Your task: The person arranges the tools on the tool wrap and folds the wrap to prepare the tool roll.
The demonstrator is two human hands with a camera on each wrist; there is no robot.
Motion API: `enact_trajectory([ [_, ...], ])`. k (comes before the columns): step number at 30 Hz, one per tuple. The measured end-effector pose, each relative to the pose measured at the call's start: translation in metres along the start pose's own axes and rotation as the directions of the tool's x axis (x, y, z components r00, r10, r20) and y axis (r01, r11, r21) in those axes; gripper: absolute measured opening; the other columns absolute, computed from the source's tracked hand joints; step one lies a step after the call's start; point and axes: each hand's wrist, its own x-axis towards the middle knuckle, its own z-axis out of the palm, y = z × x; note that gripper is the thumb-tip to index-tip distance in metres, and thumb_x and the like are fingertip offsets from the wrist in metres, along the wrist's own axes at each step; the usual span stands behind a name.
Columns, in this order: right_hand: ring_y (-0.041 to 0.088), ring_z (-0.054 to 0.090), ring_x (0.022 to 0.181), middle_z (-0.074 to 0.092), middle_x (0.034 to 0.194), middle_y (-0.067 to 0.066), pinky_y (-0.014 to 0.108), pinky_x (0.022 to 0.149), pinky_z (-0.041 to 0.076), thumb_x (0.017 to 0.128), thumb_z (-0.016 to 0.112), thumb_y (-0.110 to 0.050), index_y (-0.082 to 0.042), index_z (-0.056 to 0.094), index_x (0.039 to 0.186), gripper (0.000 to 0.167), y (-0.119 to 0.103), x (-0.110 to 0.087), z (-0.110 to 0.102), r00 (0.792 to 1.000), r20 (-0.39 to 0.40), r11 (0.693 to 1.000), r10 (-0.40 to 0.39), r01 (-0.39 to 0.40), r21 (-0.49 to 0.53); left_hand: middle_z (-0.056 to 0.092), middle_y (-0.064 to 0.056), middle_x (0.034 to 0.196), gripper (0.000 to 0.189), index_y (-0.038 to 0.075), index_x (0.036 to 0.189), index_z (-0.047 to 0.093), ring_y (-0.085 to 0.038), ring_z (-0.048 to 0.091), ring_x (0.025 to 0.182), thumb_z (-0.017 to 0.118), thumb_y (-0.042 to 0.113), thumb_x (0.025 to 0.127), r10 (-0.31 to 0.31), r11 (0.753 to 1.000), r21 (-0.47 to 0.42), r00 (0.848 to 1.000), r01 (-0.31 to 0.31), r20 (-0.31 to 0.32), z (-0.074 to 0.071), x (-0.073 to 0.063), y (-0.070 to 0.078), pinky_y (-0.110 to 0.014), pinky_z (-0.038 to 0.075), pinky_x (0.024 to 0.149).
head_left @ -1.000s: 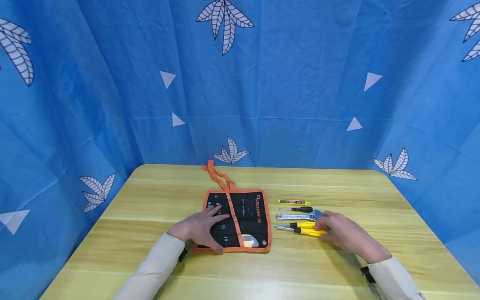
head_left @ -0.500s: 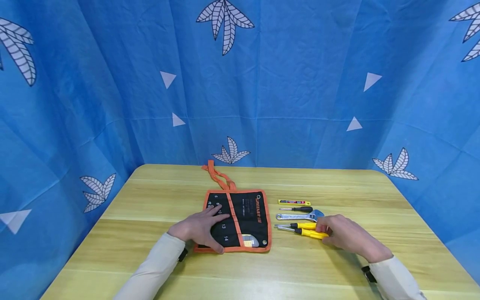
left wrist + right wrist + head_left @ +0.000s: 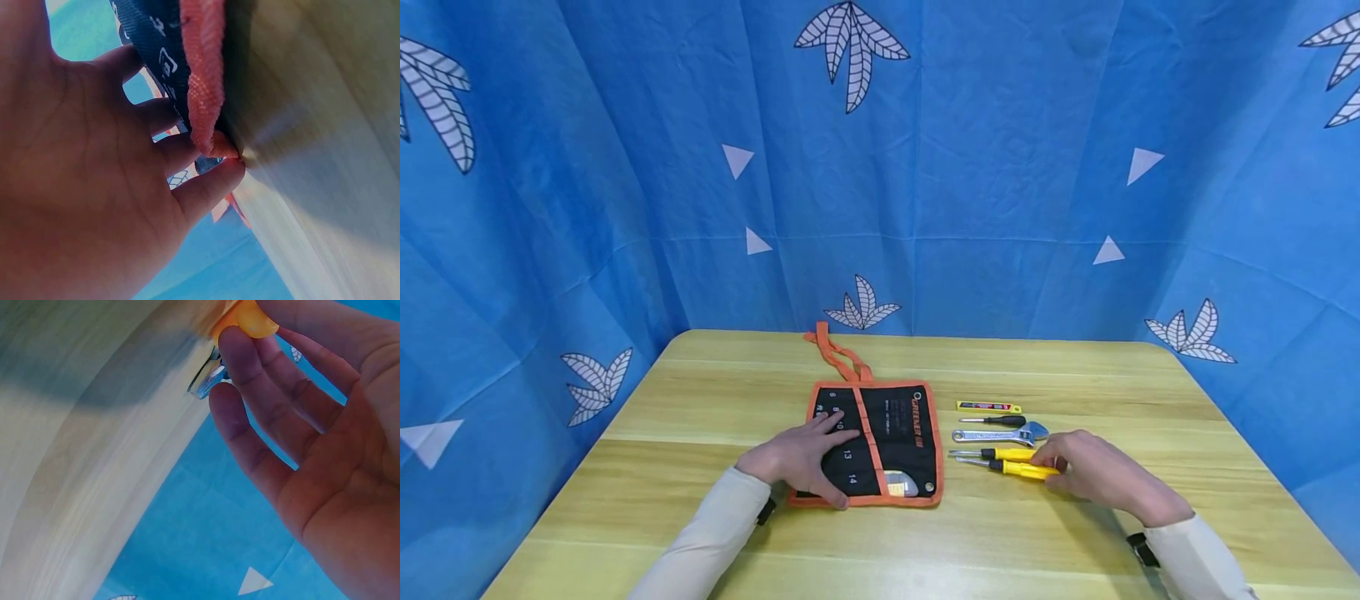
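A black tool pouch with orange edging [image 3: 902, 433] lies flat on the table, its numbered pockets towards the left. My left hand [image 3: 801, 458] rests on its left part with spread fingers; in the left wrist view, fingertips reach around the pouch's orange edge [image 3: 205, 81]. Two yellow-handled screwdrivers [image 3: 1026, 470] lie side by side, shafts pointing at the pouch. My right hand [image 3: 1093, 472] pinches their handle ends between thumb and fingers. The right wrist view shows both yellow ends [image 3: 255, 319] between them; the shafts are hidden there.
Beyond the screwdrivers lie an adjustable wrench [image 3: 992, 435], a small black-handled screwdriver [image 3: 1003, 420] and a yellow-edged flat packet [image 3: 988, 407]. An orange tie strap [image 3: 838, 358] trails from the pouch's far edge. A pale, partly covered object [image 3: 898, 482] shows in the pouch. A blue curtain [image 3: 985, 183] hangs behind the table.
My right hand has shifted very slightly right and nearer. The two screwdriver shafts now lie a little farther apart. The left hand and pouch have stayed put.
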Motion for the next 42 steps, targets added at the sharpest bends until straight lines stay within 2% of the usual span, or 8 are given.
enact_trajectory([
  [10, 0.008, 0.067, 0.087, 0.075, 0.103, -0.006, 0.032, 0.073, 0.057, 0.084, 0.082, -0.009, -0.016, 0.08, 0.107, 0.024, -0.01, -0.002, -0.006, 0.999, -0.024, 0.998, -0.045, 0.044, -0.051, 0.021, -0.002, 0.171, 0.103, 0.031, 0.157, 0.042, -0.031, 0.019, 0.157, 0.088, 0.059, 0.069, -0.003, 1.0, -0.002, 1.0, 0.003, -0.002, -0.001, 0.0, -0.001, -0.059, 0.03, 0.12],
  [18, 0.022, 0.072, 0.098, 0.076, 0.108, -0.002, 0.042, 0.082, 0.06, 0.085, 0.082, -0.009, -0.018, 0.081, 0.107, 0.024, -0.014, -0.002, -0.009, 0.994, -0.085, 0.994, -0.064, 0.056, -0.091, 0.021, -0.001, 0.171, 0.103, 0.032, 0.157, 0.042, -0.03, 0.019, 0.157, 0.088, 0.06, 0.069, -0.005, 1.0, -0.004, 1.0, 0.005, 0.002, 0.0, 0.001, -0.001, -0.059, 0.031, 0.12],
  [25, 0.016, 0.072, 0.092, 0.075, 0.106, -0.005, 0.038, 0.077, 0.06, 0.085, 0.082, -0.011, -0.02, 0.081, 0.108, 0.025, -0.02, 0.001, -0.009, 0.992, -0.111, 0.992, -0.065, 0.053, -0.114, 0.021, -0.001, 0.171, 0.103, 0.031, 0.157, 0.042, -0.03, 0.019, 0.157, 0.088, 0.059, 0.069, -0.01, 1.0, -0.004, 1.0, 0.01, 0.006, 0.0, 0.0, -0.002, -0.059, 0.031, 0.119],
  [31, 0.023, 0.072, 0.1, 0.075, 0.112, -0.001, 0.044, 0.083, 0.06, 0.086, 0.081, -0.013, -0.02, 0.081, 0.111, 0.026, -0.025, 0.006, -0.009, 0.99, -0.123, 0.989, -0.073, 0.056, -0.139, 0.021, -0.001, 0.171, 0.103, 0.031, 0.157, 0.042, -0.03, 0.02, 0.157, 0.088, 0.059, 0.068, -0.007, 1.0, -0.001, 1.0, 0.007, 0.002, 0.0, 0.0, 0.0, -0.059, 0.031, 0.119],
  [36, 0.014, 0.071, 0.093, 0.074, 0.106, -0.009, 0.039, 0.078, 0.059, 0.086, 0.081, -0.012, -0.021, 0.08, 0.111, 0.026, -0.028, 0.015, -0.007, 0.989, -0.116, 0.987, -0.097, 0.08, -0.14, 0.021, -0.001, 0.171, 0.104, 0.032, 0.157, 0.041, -0.03, 0.019, 0.157, 0.088, 0.06, 0.069, -0.006, 1.0, 0.005, 1.0, 0.006, 0.004, -0.001, 0.001, 0.0, -0.059, 0.031, 0.119],
  [42, 0.012, 0.069, 0.089, 0.074, 0.104, -0.007, 0.036, 0.076, 0.059, 0.086, 0.081, -0.012, -0.018, 0.08, 0.112, 0.026, -0.033, 0.027, -0.004, 0.989, -0.1, 0.986, -0.106, 0.092, -0.137, 0.022, -0.002, 0.171, 0.103, 0.03, 0.157, 0.042, -0.031, 0.02, 0.157, 0.088, 0.058, 0.069, -0.006, 1.0, -0.002, 1.0, 0.006, 0.003, -0.002, 0.0, -0.001, -0.059, 0.031, 0.119],
])
